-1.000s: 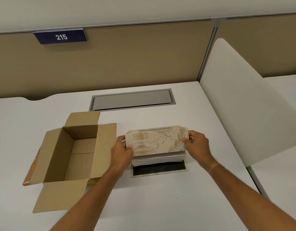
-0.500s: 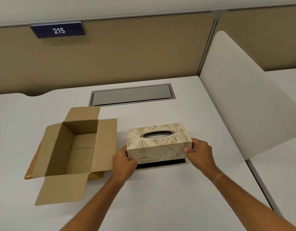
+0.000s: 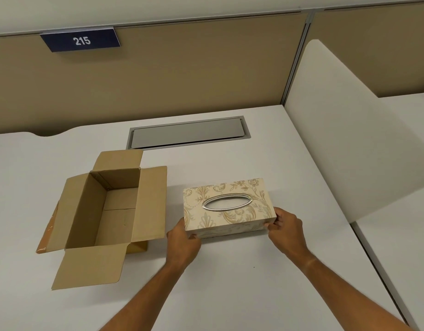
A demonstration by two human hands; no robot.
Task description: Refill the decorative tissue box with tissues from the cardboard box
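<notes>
The decorative tissue box (image 3: 227, 206), cream with a gold floral pattern and a silver oval slot on top, sits flat on the white desk. My left hand (image 3: 183, 240) grips its near left corner and my right hand (image 3: 286, 226) grips its near right corner. White tissue shows faintly through the slot. The open cardboard box (image 3: 108, 211) stands to the left with all flaps folded out, and its inside looks bare.
A grey cable hatch (image 3: 187, 134) is set into the desk behind the boxes. A white curved divider (image 3: 349, 130) rises along the right side. A tan partition with a blue "215" sign (image 3: 80, 40) closes off the back.
The decorative cover was tilted above the white tissue stack and its dark base; it has come down level over them and now rests on the desk. Both hands slid to the near corners.
</notes>
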